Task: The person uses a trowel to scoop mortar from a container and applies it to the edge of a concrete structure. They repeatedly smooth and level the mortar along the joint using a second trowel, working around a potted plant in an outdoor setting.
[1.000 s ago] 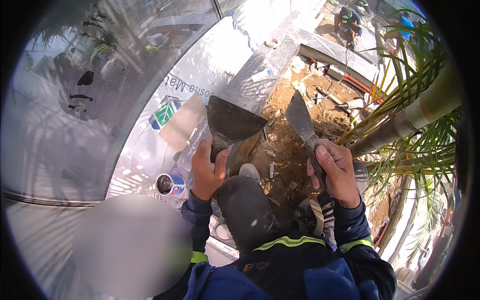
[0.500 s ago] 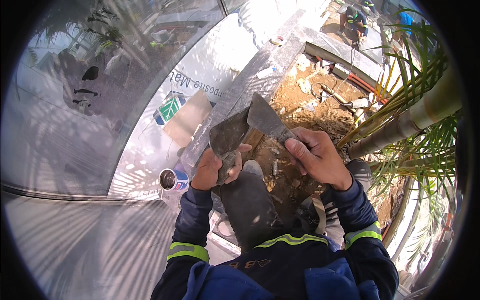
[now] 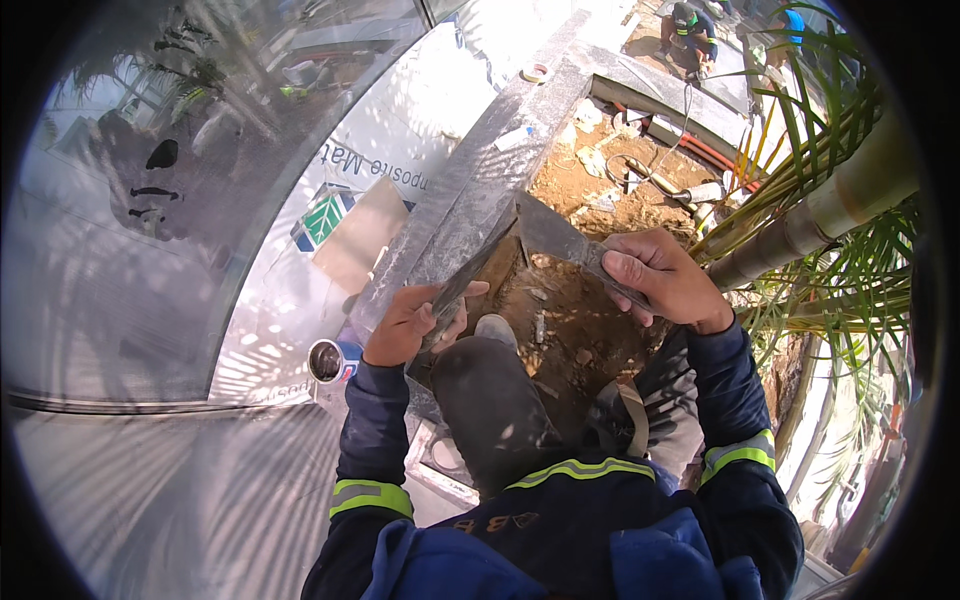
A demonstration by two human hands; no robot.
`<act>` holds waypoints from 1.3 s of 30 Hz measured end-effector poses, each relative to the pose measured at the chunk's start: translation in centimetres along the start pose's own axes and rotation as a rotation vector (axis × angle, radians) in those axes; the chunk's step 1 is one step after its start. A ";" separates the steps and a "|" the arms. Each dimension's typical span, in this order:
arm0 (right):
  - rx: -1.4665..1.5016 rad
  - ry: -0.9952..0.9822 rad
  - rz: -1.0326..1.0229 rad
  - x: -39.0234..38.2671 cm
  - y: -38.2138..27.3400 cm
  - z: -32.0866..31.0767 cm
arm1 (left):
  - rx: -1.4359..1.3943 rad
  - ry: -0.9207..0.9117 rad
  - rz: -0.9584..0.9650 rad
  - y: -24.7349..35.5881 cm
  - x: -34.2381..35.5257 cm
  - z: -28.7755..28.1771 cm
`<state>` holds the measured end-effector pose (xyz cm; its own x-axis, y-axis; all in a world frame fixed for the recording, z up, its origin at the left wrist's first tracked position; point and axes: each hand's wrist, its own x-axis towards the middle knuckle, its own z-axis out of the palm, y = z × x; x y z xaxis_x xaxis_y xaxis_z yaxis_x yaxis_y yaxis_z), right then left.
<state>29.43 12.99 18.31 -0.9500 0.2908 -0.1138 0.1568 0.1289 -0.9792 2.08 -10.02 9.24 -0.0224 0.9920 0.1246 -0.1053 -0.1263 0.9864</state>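
My left hand (image 3: 402, 328) is closed round a dark, dirty putty knife (image 3: 472, 274), whose blade slants up and is seen nearly edge-on. In my right hand (image 3: 662, 278) is a second putty knife (image 3: 556, 236), gripped at its handle with the thumb on top. Its wide grey blade points left, and the two blades appear to touch near their tips. Both knives are held above the dug soil (image 3: 560, 330), in front of my knees. Fingers cover most of both handles.
A stone ledge (image 3: 470, 195) runs diagonally, with a tape roll (image 3: 536, 73) on it. Left of it are a tan board piece (image 3: 364, 235), an open can (image 3: 326, 361) and a glass panel (image 3: 150, 300). Bamboo stems (image 3: 830, 190) crowd the right; another person (image 3: 693, 32) crouches far off.
My right hand has moved slightly up and right. The left putty knife has turned from showing its face to nearly edge-on, and the right blade sits a little lower.
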 end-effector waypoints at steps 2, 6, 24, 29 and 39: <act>-0.027 -0.067 0.098 0.0 -1.3 -0.6 | 0.170 -0.065 -0.019 1.1 -0.4 -0.9; -0.161 -0.320 0.186 -0.6 -3.2 -2.3 | 0.391 -0.114 -0.083 1.7 -0.9 -3.2; -0.412 -0.682 -0.178 -3.4 -0.7 -3.1 | 0.917 -0.124 0.060 4.1 2.3 -0.8; -0.133 -0.103 -0.488 -8.2 0.8 -2.8 | 0.738 0.158 -0.113 0.6 0.4 -1.3; -0.290 1.734 -0.641 -11.3 8.1 0.4 | 0.822 0.146 -0.105 -2.9 2.0 -0.8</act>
<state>41.36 10.38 11.57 0.3914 0.6309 0.6699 0.1449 0.6767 -0.7219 1.54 -7.66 6.55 -0.1875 0.9798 0.0691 0.6425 0.0692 0.7632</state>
